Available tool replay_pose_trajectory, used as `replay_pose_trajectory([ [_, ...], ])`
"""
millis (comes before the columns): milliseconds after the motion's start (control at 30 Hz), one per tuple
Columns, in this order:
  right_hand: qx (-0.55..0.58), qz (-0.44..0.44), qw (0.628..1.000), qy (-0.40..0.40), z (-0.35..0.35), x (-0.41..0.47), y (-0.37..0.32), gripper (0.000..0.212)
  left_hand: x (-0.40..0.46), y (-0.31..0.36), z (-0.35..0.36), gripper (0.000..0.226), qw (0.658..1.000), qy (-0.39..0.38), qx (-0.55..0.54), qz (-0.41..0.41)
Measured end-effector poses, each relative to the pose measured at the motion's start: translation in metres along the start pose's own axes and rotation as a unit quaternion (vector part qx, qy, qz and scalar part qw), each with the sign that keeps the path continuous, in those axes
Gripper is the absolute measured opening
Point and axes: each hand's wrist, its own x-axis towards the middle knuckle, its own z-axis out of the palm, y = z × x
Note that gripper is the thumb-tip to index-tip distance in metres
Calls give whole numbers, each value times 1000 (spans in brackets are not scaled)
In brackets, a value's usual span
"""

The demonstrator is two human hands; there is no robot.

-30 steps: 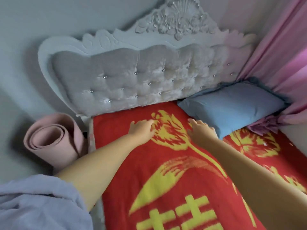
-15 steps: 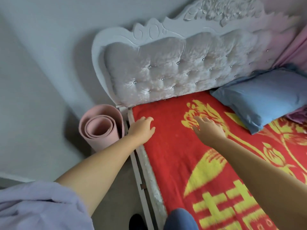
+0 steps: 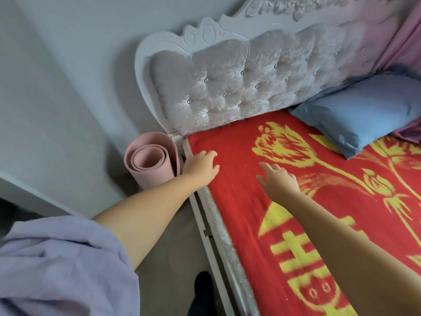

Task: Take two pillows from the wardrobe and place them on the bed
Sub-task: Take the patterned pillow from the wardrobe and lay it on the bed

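**Hands off the pillow, pulled back to the left edge of the bed**

Both hands have slid left and away from the pillow since a second ago; the view has swung left too, so the headboard and pillow now sit further right in frame.

- My left hand (image 3: pixel 200 166) is empty, fingers loosely curled, resting at the left edge of the blanket (image 3: pixel 239 201) right by the bed rail (image 3: pixel 218 226).
- My right hand (image 3: pixel 279 181) is empty too, fingers spread, palm down over the red part of the blanket. Can't tell if it touches the fabric or hovers just above.
- One blue pillow (image 3: pixel 355 112) lies on the bed at the head end, near the right side, against the tufted headboard (image 3: pixel 227 87). It is well apart from both hands. Its right end runs out of frame.
- Purple cloth (image 3: pixel 410 131) pokes out just beside the pillow's lower right corner.
- Rolled pink mat (image 3: pixel 150 165) stands on the floor, just beside the bed's top-left corner and near my left hand.
- Lilac sleeve (image 3: pixel 61 267) fills the bottom left.
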Motion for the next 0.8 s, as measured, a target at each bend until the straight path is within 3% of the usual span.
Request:
replay_pose_trajectory([
  [233, -57, -44, 997, 4, -13, -71, -48, 49, -85, -26, -5, 42, 999, 1, -49, -20],
  [433, -117, -95, 988, -12, -8, -100, -132, 48, -158, -110, -30, 30, 992, 34, -106, -52],
  [667, -203, -205, 948, -138, 73, -128, -344, 42, -290, -307, -58, 39, 983, 28, -86, -160],
  [800, -214, -285, 912, -203, 123, -158, -480, 49, -366, -425, -90, 40, 970, 27, -71, -233],
])
